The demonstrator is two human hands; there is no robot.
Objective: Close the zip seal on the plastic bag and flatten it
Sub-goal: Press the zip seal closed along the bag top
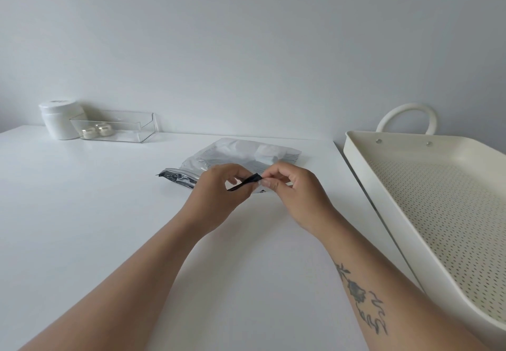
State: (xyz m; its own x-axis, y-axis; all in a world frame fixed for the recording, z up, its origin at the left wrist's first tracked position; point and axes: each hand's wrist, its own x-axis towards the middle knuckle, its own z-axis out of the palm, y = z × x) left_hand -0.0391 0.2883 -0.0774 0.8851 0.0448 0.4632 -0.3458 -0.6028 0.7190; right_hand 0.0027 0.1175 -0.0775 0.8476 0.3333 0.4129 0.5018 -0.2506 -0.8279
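Note:
A clear plastic bag [241, 153] with pale contents lies on the white table [95, 200], its zip-seal end toward me. The seal's dark strip [178, 179] shows at the left and lifts off the table between my hands. My left hand [219, 186] pinches that strip from the left. My right hand [290, 189] pinches the same edge from the right, thumb and forefinger closed on it. Part of the bag's near edge is hidden behind both hands.
A cream perforated tray [438, 213] with a loop handle sits to the right, past the table's edge. At the back left stand a white jar [60, 119] and a clear plastic box [115, 126] holding two small pots. A plain wall rises behind.

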